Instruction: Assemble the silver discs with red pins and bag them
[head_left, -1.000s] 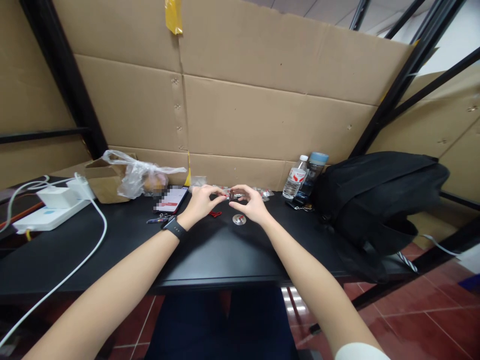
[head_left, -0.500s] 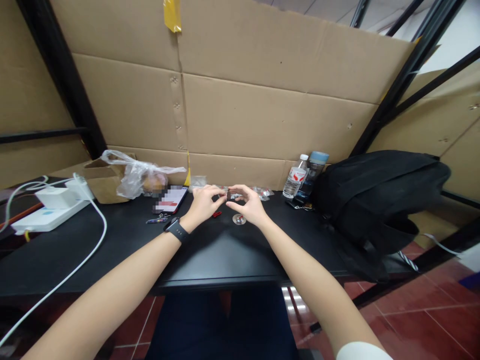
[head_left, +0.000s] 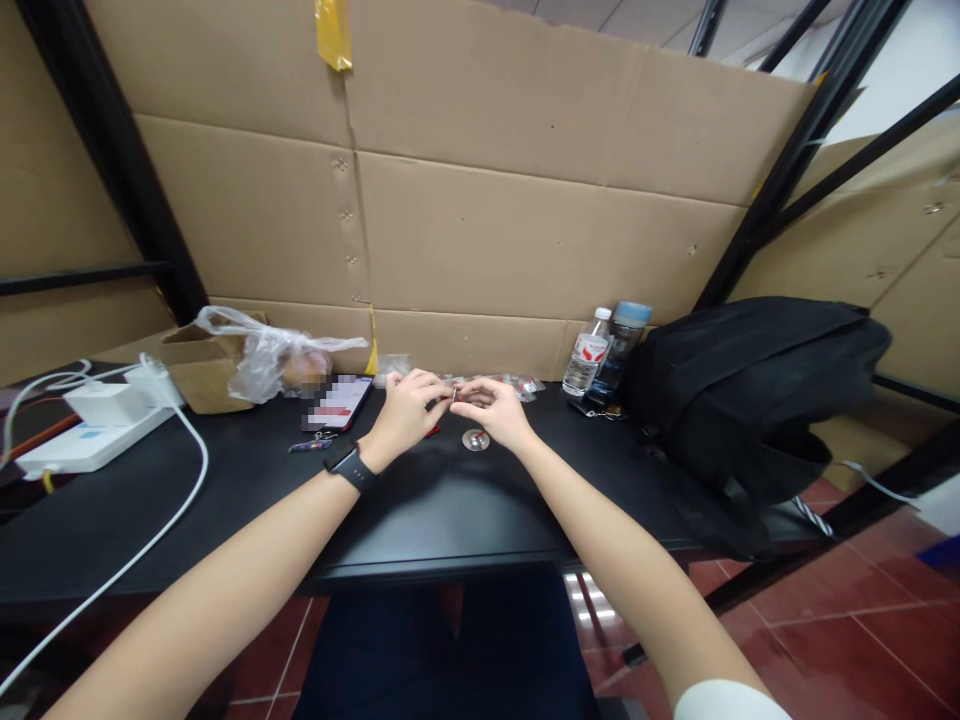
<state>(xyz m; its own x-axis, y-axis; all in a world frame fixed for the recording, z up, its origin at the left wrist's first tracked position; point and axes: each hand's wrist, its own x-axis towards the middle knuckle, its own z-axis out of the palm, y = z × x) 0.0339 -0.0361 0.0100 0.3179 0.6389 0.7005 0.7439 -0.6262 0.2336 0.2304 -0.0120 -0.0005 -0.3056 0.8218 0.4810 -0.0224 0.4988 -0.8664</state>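
Note:
My left hand (head_left: 409,412) and my right hand (head_left: 501,412) meet above the black table, fingertips almost touching. Between them is a small, thin, shiny piece (head_left: 454,394), pinched from both sides. Its kind is too small to tell, and the fingers cover most of it. Just below my right hand lies a small round clear dish (head_left: 475,440) with tiny red and silvery bits in it. A small red object (head_left: 433,431) rests under my left fingers, partly hidden. Behind the hands lie several small clear packets (head_left: 525,387) with red bits.
A phone (head_left: 341,402) and a keyring charm (head_left: 310,444) lie left of my hands. Further left are a plastic bag (head_left: 262,355), a cardboard box (head_left: 206,370) and a white power strip (head_left: 94,445) with cables. At right stand two bottles (head_left: 585,360) and a black backpack (head_left: 750,400).
The small piece between my fingertips now looks thinner, seen more edge-on. My fingers have shifted slightly around it. The whole view has moved a little.

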